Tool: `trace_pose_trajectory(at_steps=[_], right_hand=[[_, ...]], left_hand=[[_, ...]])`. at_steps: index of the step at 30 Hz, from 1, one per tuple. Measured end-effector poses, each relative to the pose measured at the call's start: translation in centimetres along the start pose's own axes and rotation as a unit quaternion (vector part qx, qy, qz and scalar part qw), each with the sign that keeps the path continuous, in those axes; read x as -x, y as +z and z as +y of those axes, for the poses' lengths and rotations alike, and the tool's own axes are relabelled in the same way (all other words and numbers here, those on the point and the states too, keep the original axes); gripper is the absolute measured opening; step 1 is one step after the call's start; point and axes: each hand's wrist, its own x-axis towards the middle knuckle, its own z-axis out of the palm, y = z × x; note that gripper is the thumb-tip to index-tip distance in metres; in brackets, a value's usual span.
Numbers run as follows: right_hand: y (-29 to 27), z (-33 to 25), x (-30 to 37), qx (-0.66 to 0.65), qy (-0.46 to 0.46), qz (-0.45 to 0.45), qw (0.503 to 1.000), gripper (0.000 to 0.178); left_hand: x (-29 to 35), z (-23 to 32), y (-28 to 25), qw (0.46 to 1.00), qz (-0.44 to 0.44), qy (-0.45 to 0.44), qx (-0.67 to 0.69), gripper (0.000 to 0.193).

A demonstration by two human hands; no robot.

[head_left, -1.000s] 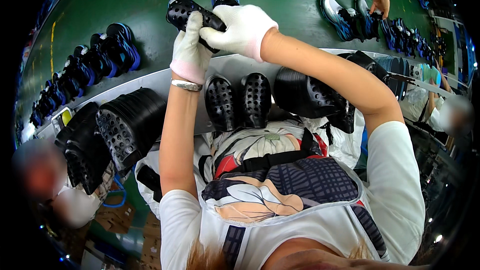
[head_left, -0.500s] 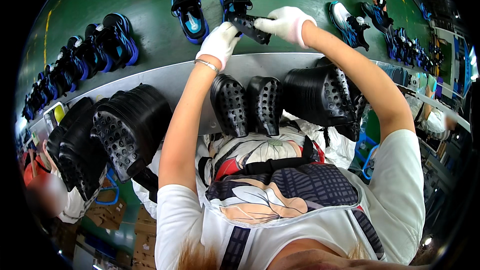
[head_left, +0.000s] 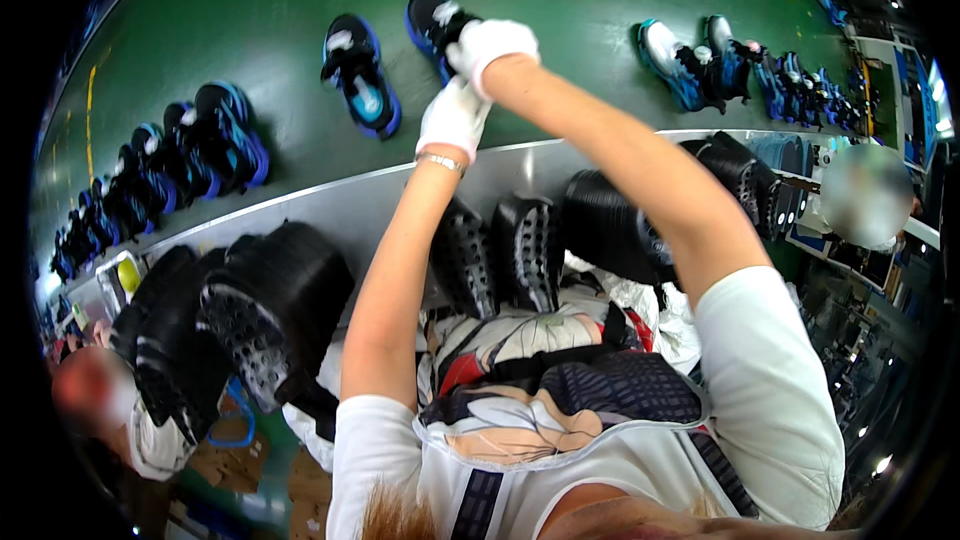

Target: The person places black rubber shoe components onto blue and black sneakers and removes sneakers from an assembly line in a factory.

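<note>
Both my hands wear white gloves and meet at the near end of a black-and-blue sneaker (head_left: 433, 24) on the green surface. My right hand (head_left: 496, 48) is curled over the sneaker's opening; what its fingers hold is hidden. Just below, my left hand (head_left: 453, 120) is closed at the heel end, its fingertips partly covered by the right. To the left lies the matching sneaker (head_left: 362, 80), its blue insole showing. Two black perforated shoe inserts, the left one (head_left: 468, 258) and the right one (head_left: 527, 252), lie on the grey ledge (head_left: 390, 190) before me.
Stacks of black inserts stand at the ledge's left (head_left: 275, 305) and right (head_left: 610, 225). Rows of sneakers line the green surface at left (head_left: 228, 135) and right (head_left: 675, 70). Other people sit at the left (head_left: 160, 435) and right edges.
The black insert between my hands is now out of sight. My right hand has moved left over the sneaker. A co-worker's hand at the far right is gone, leaving a sneaker beside the white-toed one.
</note>
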Motion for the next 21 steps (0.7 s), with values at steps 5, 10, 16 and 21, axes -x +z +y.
trace_pose_trajectory(at_steps=[5, 10, 16, 21], right_hand=[[0.3, -0.1, -1.0, -0.039, 0.039, -0.068, 0.996, 0.033], [1.7, -0.5, -3.6, -0.159, 0.086, -0.083, 0.980, 0.038], [4.5, -0.1, -5.9, -0.297, 0.139, -0.107, 0.939, 0.055], [5.1, -1.6, -6.1, -0.388, 0.212, -0.137, 0.886, 0.059]], left_hand=[[-1.2, -3.1, 4.0, 0.989, -0.049, -0.063, 0.121, 0.044], [-2.7, -1.7, 1.8, 0.974, -0.138, -0.162, 0.077, 0.039], [-2.7, -0.3, -0.5, 0.969, -0.160, -0.181, 0.054, 0.033], [-2.1, -2.0, -0.5, 0.970, -0.166, -0.171, 0.041, 0.033]])
